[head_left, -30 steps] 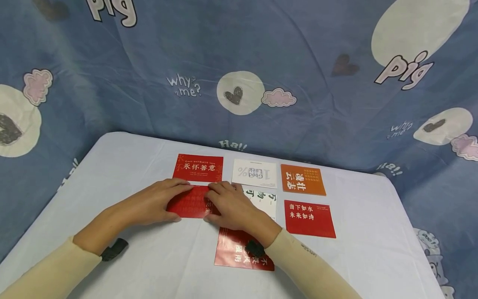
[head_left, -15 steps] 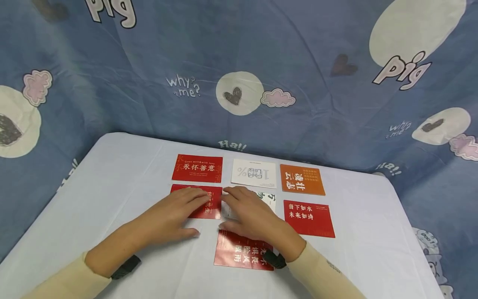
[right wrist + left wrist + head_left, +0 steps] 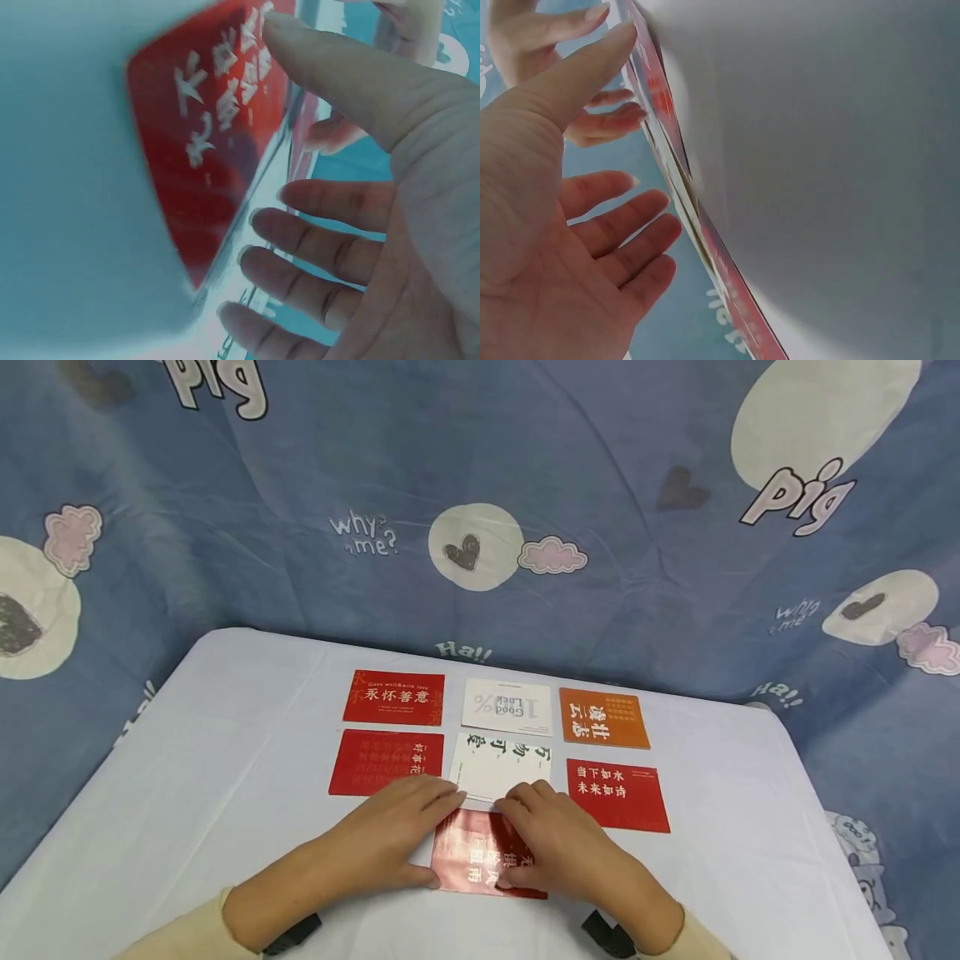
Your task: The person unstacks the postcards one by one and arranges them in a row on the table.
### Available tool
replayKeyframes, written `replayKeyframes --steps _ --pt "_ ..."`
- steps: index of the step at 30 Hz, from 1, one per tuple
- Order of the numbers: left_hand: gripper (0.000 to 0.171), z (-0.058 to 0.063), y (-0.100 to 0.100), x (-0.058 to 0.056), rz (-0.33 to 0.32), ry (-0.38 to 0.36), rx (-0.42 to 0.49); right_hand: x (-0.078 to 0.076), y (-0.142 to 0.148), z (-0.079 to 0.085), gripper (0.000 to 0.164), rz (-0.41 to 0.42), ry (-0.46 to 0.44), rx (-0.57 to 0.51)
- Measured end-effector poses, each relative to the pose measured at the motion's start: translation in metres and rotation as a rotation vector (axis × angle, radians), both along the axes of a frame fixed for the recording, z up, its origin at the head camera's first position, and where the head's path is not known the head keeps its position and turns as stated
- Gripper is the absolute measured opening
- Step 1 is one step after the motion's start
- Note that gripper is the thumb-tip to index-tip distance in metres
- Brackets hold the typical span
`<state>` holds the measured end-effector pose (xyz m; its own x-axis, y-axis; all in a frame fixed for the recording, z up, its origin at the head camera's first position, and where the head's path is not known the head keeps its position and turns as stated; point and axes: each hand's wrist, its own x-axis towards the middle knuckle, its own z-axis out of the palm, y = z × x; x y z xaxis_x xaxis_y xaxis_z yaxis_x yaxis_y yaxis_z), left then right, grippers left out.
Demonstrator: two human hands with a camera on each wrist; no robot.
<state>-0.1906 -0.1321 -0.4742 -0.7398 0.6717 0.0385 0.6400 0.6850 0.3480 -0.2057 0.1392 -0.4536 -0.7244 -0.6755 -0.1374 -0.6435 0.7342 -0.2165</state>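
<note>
A shiny red card (image 3: 468, 856) with white characters lies nearest the front of the table. My left hand (image 3: 390, 835) is at its left edge, thumb low and fingertips near the upper corner. Over the card's right part sits my right hand (image 3: 570, 847), its thumb and fingers spread apart. In the left wrist view the left fingers (image 3: 641, 236) are loosely extended. The right wrist view shows the right fingers (image 3: 315, 274) gently bent and separate. Just behind the hands lies a white card (image 3: 502, 768) with green characters, its front edge near the fingertips.
A red card (image 3: 375, 760) lies left of the white one, and another red card (image 3: 618, 797) to the right. Behind them, a red card (image 3: 393, 697), a white card (image 3: 506, 706) and an orange card (image 3: 603, 718) form a row. A blue patterned cloth (image 3: 300, 593) hangs behind the white table (image 3: 225, 718).
Both hands have left the red card at middle left, which now lies uncovered. They moved right and toward the front, to either side of the front red card.
</note>
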Motion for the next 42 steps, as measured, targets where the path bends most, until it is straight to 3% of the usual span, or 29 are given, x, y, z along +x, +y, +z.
replayKeyframes --steps 7,12,20,32,35,42 --pt "0.088 -0.001 0.005 0.002 -0.041 0.017 -0.008 0.008 0.008 -0.003 0.081 0.009 0.045 0.061" --pt "0.083 -0.003 0.007 0.002 -0.054 0.014 -0.004 0.007 0.007 -0.004 0.082 -0.021 0.021 0.064" --pt "0.087 -0.003 0.007 0.004 -0.035 -0.021 -0.015 0.007 0.003 -0.005 0.091 -0.072 0.008 0.05" --pt "0.088 -0.001 0.01 0.011 -0.031 -0.013 -0.04 0.025 0.009 0.002 0.11 -0.058 -0.02 0.044" --pt "0.089 -0.001 0.009 0.012 -0.022 -0.021 -0.034 0.03 0.009 0.003 0.11 -0.02 0.022 0.071" --pt "0.087 0.0 0.007 0.013 -0.024 -0.015 -0.035 0.037 0.01 -0.001 0.097 0.087 0.223 0.105"
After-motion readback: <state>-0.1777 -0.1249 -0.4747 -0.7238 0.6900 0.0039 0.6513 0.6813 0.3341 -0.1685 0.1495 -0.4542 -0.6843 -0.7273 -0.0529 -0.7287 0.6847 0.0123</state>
